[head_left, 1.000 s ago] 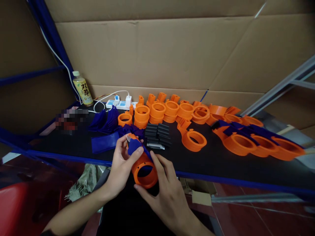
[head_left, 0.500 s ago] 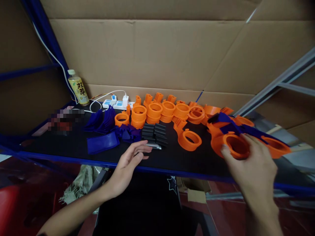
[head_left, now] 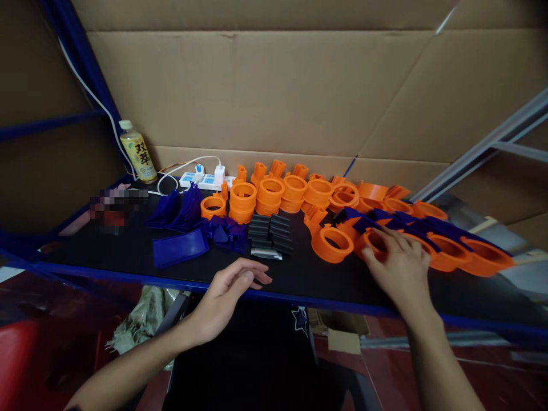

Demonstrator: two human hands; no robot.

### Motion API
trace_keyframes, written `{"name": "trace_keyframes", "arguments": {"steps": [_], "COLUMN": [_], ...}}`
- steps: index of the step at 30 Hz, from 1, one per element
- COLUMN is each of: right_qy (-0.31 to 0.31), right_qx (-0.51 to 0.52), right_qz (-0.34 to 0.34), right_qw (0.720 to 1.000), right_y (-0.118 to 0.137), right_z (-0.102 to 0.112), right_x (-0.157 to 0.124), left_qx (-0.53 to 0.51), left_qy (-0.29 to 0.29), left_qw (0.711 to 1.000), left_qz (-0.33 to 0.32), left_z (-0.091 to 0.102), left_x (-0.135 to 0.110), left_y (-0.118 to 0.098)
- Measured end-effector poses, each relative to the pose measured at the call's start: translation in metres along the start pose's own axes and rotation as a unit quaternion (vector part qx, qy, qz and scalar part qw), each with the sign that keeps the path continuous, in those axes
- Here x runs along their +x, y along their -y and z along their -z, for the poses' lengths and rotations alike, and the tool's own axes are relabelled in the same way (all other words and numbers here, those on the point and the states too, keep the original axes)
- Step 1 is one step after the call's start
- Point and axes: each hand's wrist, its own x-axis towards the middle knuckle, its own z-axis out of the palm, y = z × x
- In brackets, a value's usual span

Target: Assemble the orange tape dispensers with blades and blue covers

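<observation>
My right hand [head_left: 400, 260] grips the rim of an orange plastic ring part [head_left: 371, 240], thumb at the front and fingers over the top. That part lies at the left end of a row of similar orange rings [head_left: 486, 265] with dark blue pieces [head_left: 432, 224] along them; the hand hides some of it. My left hand [head_left: 235, 279] hovers near the table's front edge, fingers loosely stretched, holding nothing. Just beyond it are two stacks of black ridged pieces [head_left: 270, 231]. A single orange ring part with an arm [head_left: 333, 244] lies between the hands.
Stacked orange rings [head_left: 272, 191] line the back of the black table [head_left: 120, 257]. Blue flat plates [head_left: 180, 248] and small blue pieces [head_left: 222, 233] lie at left. Behind them are a power strip [head_left: 205, 181] with cables and a drink bottle [head_left: 139, 153]. Cardboard [head_left: 257, 85] walls the back.
My right hand has brought the orange ring part down and leftward to the end of the row. My left hand has drawn back slightly from the black pieces.
</observation>
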Motion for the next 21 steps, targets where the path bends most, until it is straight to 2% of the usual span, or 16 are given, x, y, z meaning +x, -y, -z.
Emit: {"name": "trace_keyframes", "arguments": {"steps": [3,7,12,16,18,21], "right_qy": [-0.019,-0.064,0.005,0.01,-0.01,-0.048], "right_qx": [0.016,0.068,0.074,0.103,0.151,0.257], "right_qz": [0.021,0.055,0.175,0.202,0.197,0.186], "right_qw": [0.999,0.994,0.982,0.974,0.969,0.947], "right_y": [-0.002,0.018,0.044,0.051,0.06,0.088], "right_z": [-0.001,0.011,0.014,0.012,0.022,0.049], "right_x": [0.001,-0.003,-0.009,-0.01,-0.014,-0.028], "left_qx": [0.005,0.004,0.007,-0.006,-0.025,-0.078], "left_qy": [0.006,0.013,0.013,0.021,0.023,0.014], "left_qw": [1.0,1.0,1.0,1.0,0.999,0.997], "left_qz": [0.005,0.006,0.01,0.021,0.024,0.014], "left_z": [0.0,0.0,0.0,0.001,0.001,0.001], "left_x": [0.0,-0.001,0.0,0.001,0.003,0.006], "left_y": [0.0,0.002,0.007,0.01,0.012,0.014]}}
